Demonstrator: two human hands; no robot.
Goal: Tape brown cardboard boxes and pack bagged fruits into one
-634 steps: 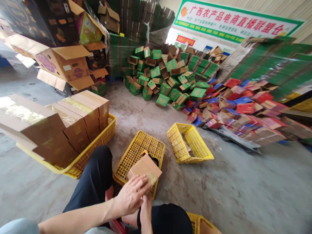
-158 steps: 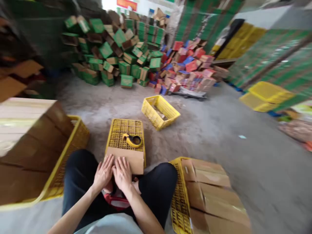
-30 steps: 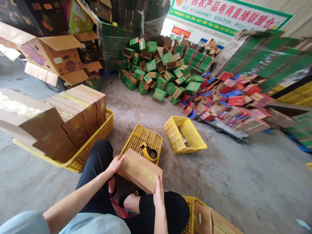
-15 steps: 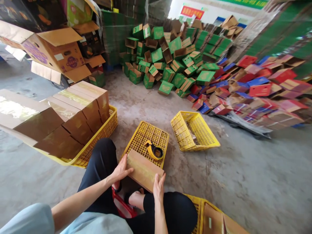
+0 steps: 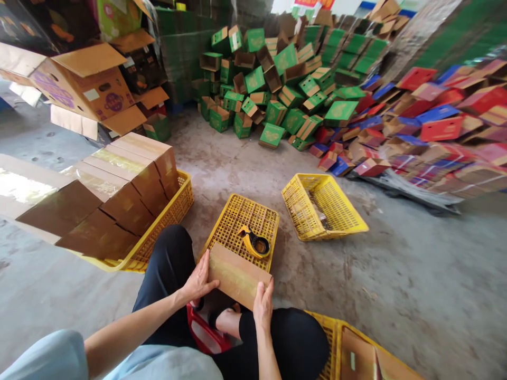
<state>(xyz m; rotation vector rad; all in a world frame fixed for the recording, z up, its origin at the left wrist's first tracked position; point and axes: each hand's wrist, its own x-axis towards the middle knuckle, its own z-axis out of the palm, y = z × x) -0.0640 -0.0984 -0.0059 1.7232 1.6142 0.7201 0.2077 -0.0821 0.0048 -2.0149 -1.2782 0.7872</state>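
Between my two hands is a brown cardboard box [image 5: 239, 275] with a strip of tape along its upper face. My left hand [image 5: 200, 279] grips its left end, thumb on the upper face. At the right end my right hand [image 5: 262, 302] holds it the same way. The box's far edge overlaps the near part of an upturned yellow plastic crate [image 5: 225, 216]; its underside is hidden. On that crate, just beyond the box, lies a yellow and black tape dispenser [image 5: 255, 243].
A yellow crate [image 5: 158, 227] full of taped cardboard boxes [image 5: 130, 179] stands at my left. Another yellow crate [image 5: 340, 203] sits tilted ahead right. One with cardboard [image 5: 360, 359] is by my right knee. Piles of green boxes [image 5: 273, 134] and red and blue boxes [image 5: 441, 129] lie behind.
The view has shifted slightly, so most of the scene sits a little differently in the picture. Both hands keep their hold on the cardboard box, which has hardly moved relative to the crate.
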